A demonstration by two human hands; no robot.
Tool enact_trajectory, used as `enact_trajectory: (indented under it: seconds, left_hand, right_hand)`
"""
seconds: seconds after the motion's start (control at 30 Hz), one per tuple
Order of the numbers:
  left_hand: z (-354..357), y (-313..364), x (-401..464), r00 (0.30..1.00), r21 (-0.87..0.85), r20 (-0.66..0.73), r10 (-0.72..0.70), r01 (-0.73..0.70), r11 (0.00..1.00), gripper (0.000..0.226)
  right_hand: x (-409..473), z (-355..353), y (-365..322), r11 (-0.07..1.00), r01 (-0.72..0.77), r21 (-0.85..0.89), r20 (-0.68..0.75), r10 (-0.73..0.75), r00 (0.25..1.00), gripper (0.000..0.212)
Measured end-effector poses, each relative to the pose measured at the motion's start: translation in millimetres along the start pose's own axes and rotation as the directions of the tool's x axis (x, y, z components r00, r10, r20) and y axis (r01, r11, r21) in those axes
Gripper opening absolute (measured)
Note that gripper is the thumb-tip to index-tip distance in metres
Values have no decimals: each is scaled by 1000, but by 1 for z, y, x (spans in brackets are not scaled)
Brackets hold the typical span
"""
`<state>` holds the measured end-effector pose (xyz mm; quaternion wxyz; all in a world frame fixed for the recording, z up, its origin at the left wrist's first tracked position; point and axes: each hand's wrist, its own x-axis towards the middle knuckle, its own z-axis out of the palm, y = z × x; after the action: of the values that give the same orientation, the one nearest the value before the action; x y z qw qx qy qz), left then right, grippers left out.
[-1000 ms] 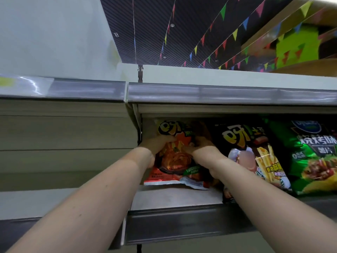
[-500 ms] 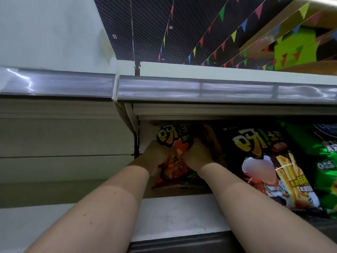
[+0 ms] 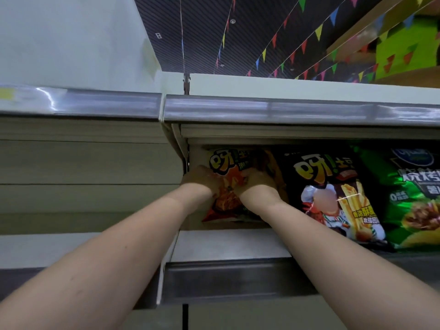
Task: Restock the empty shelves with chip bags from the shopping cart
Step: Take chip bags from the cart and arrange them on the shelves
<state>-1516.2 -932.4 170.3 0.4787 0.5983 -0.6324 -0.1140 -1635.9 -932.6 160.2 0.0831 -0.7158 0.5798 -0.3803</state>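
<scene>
An orange-red chip bag (image 3: 227, 184) stands upright at the left end of the white shelf (image 3: 228, 244), close to the back wall. My left hand (image 3: 201, 178) grips its left edge. My right hand (image 3: 256, 184) grips its right side, fingers curled into the foil. Both forearms reach up and in from below. The bag's lower middle is hidden behind my hands.
To the right stand a black fries bag (image 3: 331, 194) and a green chip bag (image 3: 414, 198), leaning forward. An upper shelf rail (image 3: 285, 110) overhangs closely. The left shelf bay (image 3: 83, 175) holds no goods. Coloured bunting hangs from the dark ceiling.
Both hands have pushed the orange-red bag deeper into the shelf and more upright. The view has shifted slightly, bringing the green bag further into sight.
</scene>
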Motion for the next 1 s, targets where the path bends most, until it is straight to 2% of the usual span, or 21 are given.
enact_trajectory:
  seconds: [0.07, 0.17, 0.3, 0.43, 0.7, 0.87, 1.0]
  left_hand:
    - [-8, -2, -13, 1000, -28, -11, -23, 22, 999, 15]
    - [-27, -10, -34, 989, -46, -109, -98, 94, 995, 30]
    - [-59, -26, -72, 959, -124, -233, -160, 134, 983, 15]
    - [-96, -42, -109, 925, -84, -328, -191, 173, 981, 10]
    - [-189, -80, -180, 845, -7, -467, -259, 290, 957, 8]
    - [-257, -109, -230, 823, 53, -498, -275, 345, 937, 21]
    - [-324, -147, -274, 789, 41, -522, -324, 402, 915, 12]
  right_hand:
    - [-18, -4, -6, 999, 28, 31, 28, -29, 999, 24]
    - [-43, -7, -20, 993, 37, 111, 51, -42, 998, 17]
    - [-69, 1, -39, 960, 201, 194, 60, -216, 975, 31]
    - [-94, 15, -67, 916, 268, 299, 96, -308, 947, 29]
    - [-150, 51, -144, 836, 385, 391, 183, -481, 857, 29]
    - [-191, 87, -209, 775, 427, 465, 252, -578, 776, 29]
    - [-234, 128, -273, 734, 458, 502, 291, -642, 709, 31]
